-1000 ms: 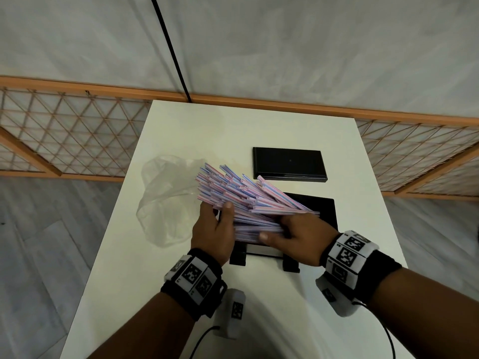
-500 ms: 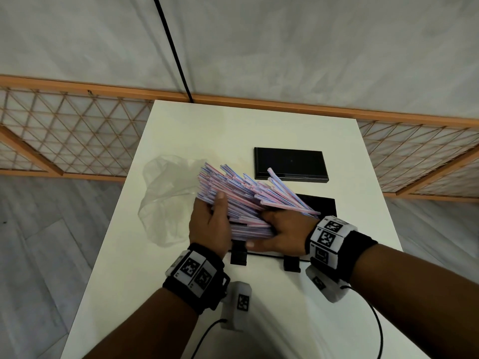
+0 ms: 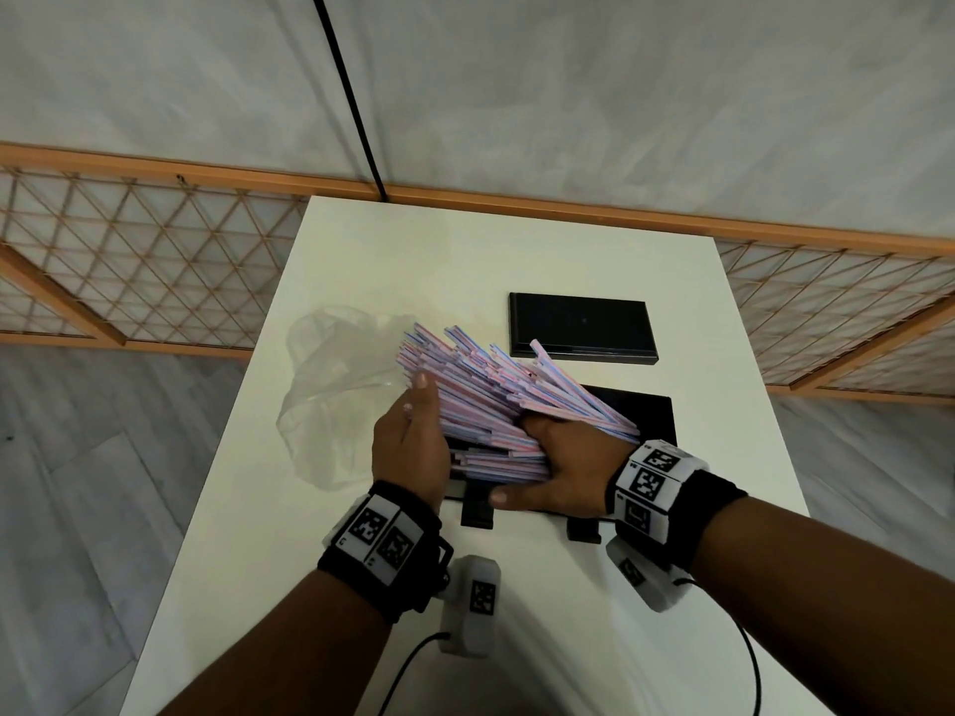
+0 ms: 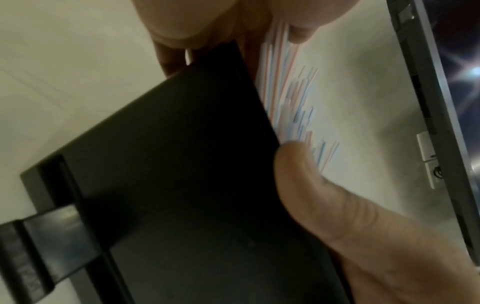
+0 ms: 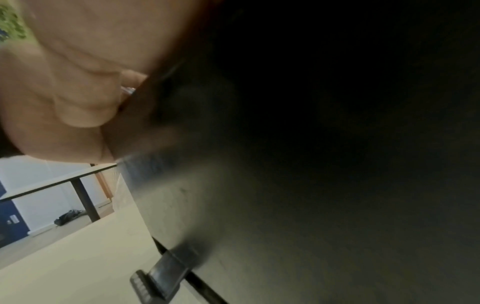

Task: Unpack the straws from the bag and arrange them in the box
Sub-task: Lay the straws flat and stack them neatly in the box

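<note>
A thick bundle of pink-and-blue striped straws [image 3: 491, 400] lies fanned over the open black box [image 3: 653, 413] in the head view. My left hand [image 3: 413, 431] holds the bundle's left side, with the fingers lying along the straws. In the left wrist view the thumb [image 4: 311, 185] presses the straws [image 4: 288, 98] by the box wall [image 4: 182, 185]. My right hand [image 3: 548, 457] grips the bundle's near right side from below, thumb stretched left. The right wrist view shows only the palm [image 5: 78, 82] and the dark box [image 5: 311, 185]. The clear plastic bag [image 3: 336, 395] lies crumpled to the left.
The black box lid [image 3: 581, 328] lies flat behind the box. Two black clasps [image 3: 478, 509] stick out from the box's near edge. The white table [image 3: 465, 250] ends close on both sides, with a wooden lattice fence [image 3: 129, 261] beyond it.
Both hands edged away from me and closer together. The straws' right ends fanned up higher over the box, and my left fingers slid further along the bundle.
</note>
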The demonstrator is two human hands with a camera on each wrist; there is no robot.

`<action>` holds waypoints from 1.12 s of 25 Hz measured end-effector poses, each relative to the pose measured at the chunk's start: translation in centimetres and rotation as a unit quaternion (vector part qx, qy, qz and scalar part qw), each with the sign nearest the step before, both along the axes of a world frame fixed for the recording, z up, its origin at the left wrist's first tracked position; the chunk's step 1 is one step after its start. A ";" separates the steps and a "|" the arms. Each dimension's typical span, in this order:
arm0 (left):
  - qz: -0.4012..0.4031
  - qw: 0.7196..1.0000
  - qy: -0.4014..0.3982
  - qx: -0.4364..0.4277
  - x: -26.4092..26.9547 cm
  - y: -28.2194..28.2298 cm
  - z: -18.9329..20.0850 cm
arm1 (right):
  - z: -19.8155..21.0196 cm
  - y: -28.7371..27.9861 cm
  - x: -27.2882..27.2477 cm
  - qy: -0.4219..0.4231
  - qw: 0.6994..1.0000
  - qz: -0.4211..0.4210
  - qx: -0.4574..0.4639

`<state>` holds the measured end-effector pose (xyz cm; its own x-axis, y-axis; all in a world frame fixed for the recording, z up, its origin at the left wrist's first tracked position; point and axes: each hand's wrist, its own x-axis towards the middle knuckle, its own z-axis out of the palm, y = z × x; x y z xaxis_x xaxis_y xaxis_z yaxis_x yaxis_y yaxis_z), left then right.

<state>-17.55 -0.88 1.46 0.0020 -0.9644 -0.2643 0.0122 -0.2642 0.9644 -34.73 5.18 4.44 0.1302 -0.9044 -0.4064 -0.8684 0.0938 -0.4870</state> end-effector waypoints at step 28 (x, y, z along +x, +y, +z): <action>-0.044 0.996 -0.063 0.041 -1.7 1.1 0.6 | 2.6 0.1 -3.7 0.153 0.976 0.037 0.151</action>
<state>-19.22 0.18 2.04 -0.0425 -0.9374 -0.3457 -0.1347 -0.3374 0.9317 -38.41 5.25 7.02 0.0215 -0.7301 -0.6830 -0.9788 0.1240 -0.1633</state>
